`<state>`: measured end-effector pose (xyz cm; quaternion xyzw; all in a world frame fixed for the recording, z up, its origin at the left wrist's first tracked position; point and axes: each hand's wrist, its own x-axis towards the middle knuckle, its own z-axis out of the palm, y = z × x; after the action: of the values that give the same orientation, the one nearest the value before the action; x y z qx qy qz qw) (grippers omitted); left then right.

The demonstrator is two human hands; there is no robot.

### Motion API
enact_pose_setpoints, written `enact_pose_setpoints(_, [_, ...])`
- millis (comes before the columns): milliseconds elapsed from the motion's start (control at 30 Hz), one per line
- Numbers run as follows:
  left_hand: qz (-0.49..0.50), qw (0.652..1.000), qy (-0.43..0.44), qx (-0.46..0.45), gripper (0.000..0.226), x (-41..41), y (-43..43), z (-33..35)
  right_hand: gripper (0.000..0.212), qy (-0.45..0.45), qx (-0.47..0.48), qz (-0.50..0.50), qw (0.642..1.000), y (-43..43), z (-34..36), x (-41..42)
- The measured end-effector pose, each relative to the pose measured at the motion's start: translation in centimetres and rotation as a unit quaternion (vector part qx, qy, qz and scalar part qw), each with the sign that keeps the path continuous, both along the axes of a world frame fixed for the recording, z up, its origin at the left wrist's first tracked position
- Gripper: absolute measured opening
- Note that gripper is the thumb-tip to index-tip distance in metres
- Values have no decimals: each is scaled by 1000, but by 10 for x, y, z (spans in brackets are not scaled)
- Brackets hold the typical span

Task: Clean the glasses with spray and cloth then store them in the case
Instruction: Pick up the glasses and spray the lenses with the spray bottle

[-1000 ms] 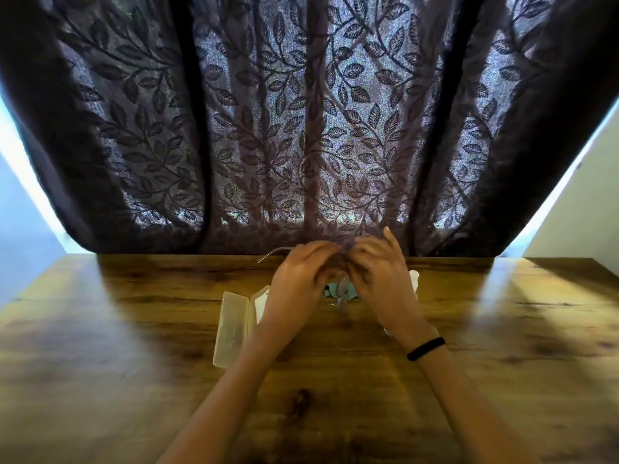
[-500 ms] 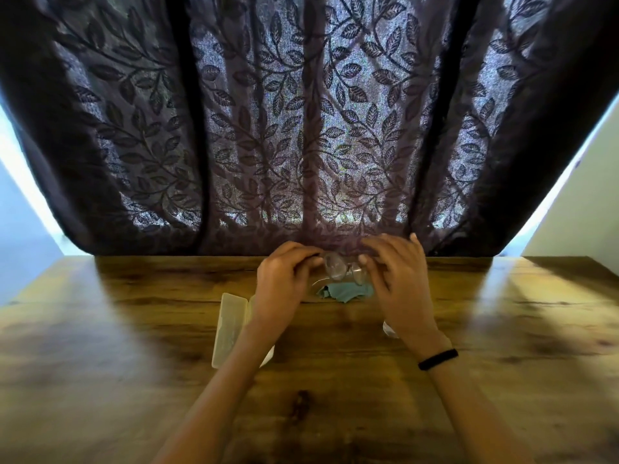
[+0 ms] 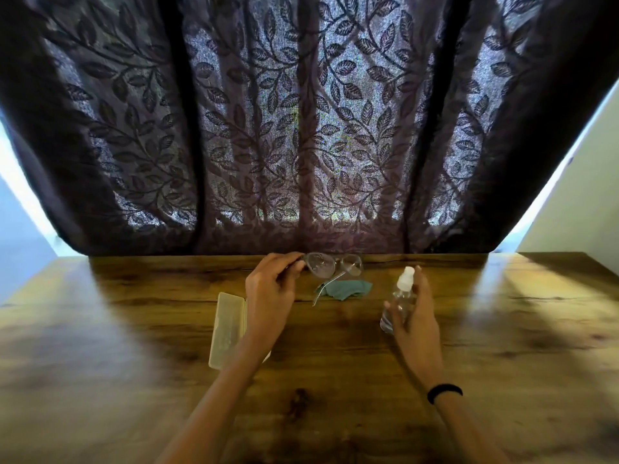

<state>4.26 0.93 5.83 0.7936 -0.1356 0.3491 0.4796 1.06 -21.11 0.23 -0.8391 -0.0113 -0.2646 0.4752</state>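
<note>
A: Quick, where are the glasses [image 3: 330, 266]?

B: Far side of the table [image 3: 134, 329], about centre, just in front of the curtain [image 3: 301, 128]. L hand [image 3: 268, 289] has them, thumb and fingertips pinched on the left end of the frame by the hinge. Other fingers are curled in. Clear lenses, thin frame, one temple arm hanging down twd the near side.

A: Touching the table?

B: Can't tell. The hanging arm crosses over the cloth [image 3: 348, 289], but whether it touches I can't say.

A: Cloth is where?

B: Teal, crumpled, flat on the wood btwn the two hands, just near of the glasses. No hand on it.

A: R hand [image 3: 415, 319]?

B: Wrapped round the spray bottle [image 3: 400, 296]. Thumb on the left side of the clear body, fingers curled behind it, one finger raised beside the white nozzle. Bottle is upright, tilted a bit. Can't tell if its base sits on the table or is lifted. It's right of the cloth and well apart from the glasses.

A: And the case [image 3: 226, 329]?

B: Pale, translucent, lying open on the table left of centre, long side running near to far. L forearm crosses over its right part, so that half is mostly hidden.

A: Anything else?

B: Black band [image 3: 444, 392] on the R wrist. Bright light at both edges of the curtain.
</note>
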Motion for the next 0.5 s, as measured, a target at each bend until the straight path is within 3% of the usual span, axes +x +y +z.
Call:
enact_pose_setpoints(267, [2, 997, 40, -62, 16, 2, 3, -7, 81, -27, -57, 38, 997, 8, 9, -1])
enact_pose_setpoints(500, [-1, 995, 62, -74, 17, 0, 1, -6, 64, -58, -47, 84, 994, 30, 25, 3])
